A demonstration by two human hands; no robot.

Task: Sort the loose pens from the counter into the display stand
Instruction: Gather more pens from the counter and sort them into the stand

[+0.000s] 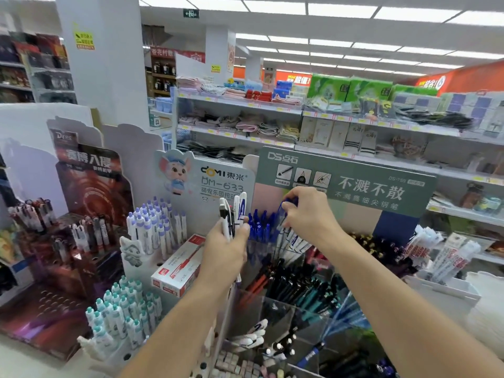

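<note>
**Placing one blue pen into the upper compartment; a bundle waits in the other hand**

Sorting is mid-way, by my judgement. The left hand (226, 241) is clamped round a bundle of white-and-blue pens (233, 214), held upright with their caps at 12 o'clock, just left of the clear display stand (289, 309). The right hand (308, 214) pinches a single blue pen (286, 207) between thumb and fingertips, its tip pointing down toward the stand's upper row.

Immediately at 9 o'clock from that pen stands a cluster of blue-capped pens (260, 225); at 6 o'clock lies a group of white pens with blue print (293, 240). Whether the held pen already touches the compartment cannot be told; the fingers hide its lower end.

Lower compartments hold black and teal pens (302, 290). A red-and-white pen box (177, 271) sits at 8 o'clock from the left hand.

Next move, as judged: lower the pinched pen among its matching kind, release, then draw another from the left-hand bundle. This calls for matching colour first, since neighbouring compartments lie close. The table holding loose pens is not visible.
</note>
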